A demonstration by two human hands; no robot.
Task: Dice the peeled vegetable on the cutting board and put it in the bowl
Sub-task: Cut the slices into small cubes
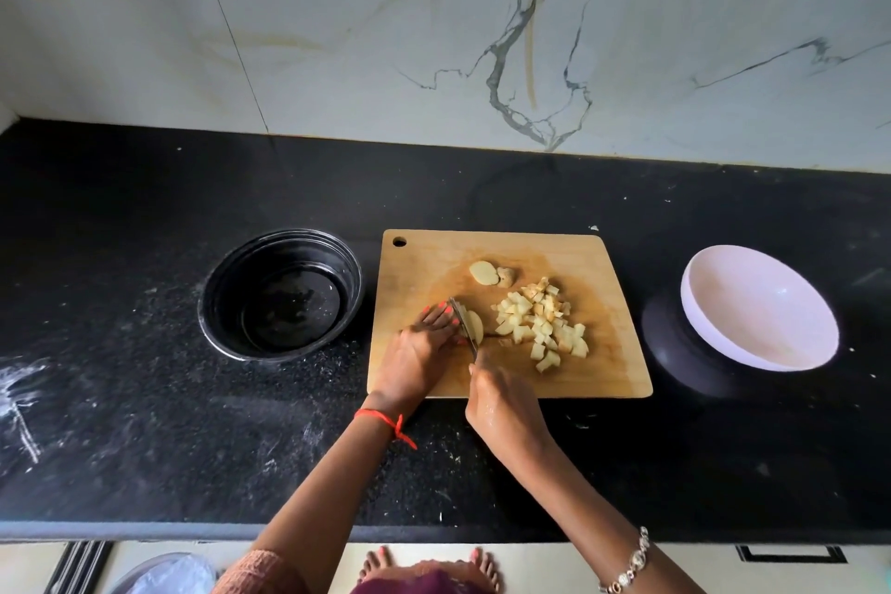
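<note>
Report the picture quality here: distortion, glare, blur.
Head view: wide-angle bending curves the countertop edges; soft light glints inside the black bowl and on the wet-looking right hand; the knife blade is slightly smeared; the diced pieces and cutting board are sharp.

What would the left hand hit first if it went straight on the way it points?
Likely the knife, its blade beside the left hand, cutting the potato piece; depth unclear.

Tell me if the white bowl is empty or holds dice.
Empty. The white bowl shows a bare inside; the diced pieces lie on the cutting board.
</note>
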